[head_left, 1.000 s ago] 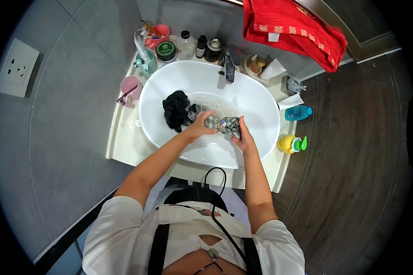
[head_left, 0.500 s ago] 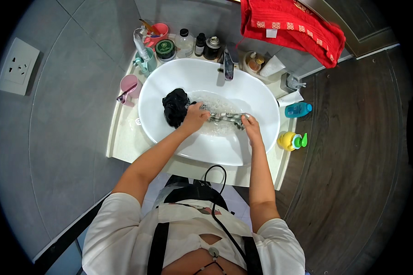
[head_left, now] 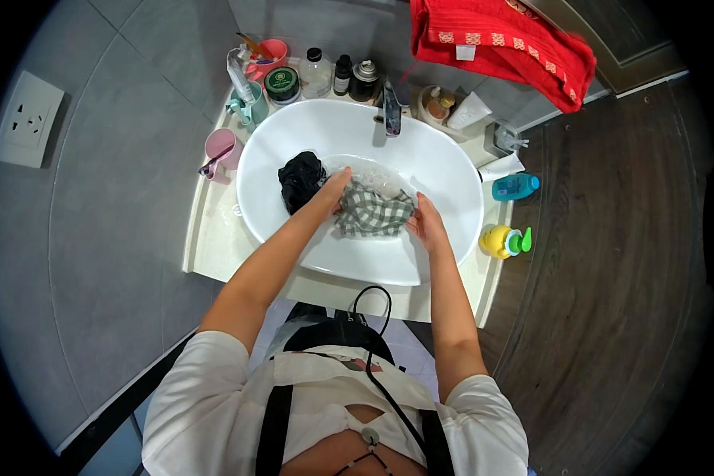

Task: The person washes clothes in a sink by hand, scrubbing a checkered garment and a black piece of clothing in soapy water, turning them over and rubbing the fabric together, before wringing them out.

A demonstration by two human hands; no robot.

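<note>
Checked cloth [head_left: 374, 211] opens from narrow strip half a second ago into broad patch low in basin [head_left: 452, 198]; more fabric probably now meets foamy water [head_left: 373, 168]. Left hand [head_left: 335, 190] at cloth's left edge, right hand [head_left: 428, 222] at its right edge; cannot tell whether either closes on fabric. Basin also holds bunched black cloth [head_left: 300, 181], left of checked one. Pink cup [head_left: 222, 144] holds slim dark stick [head_left: 216, 160]; teal cup [head_left: 254, 109], pale tube [head_left: 239, 78].
</note>
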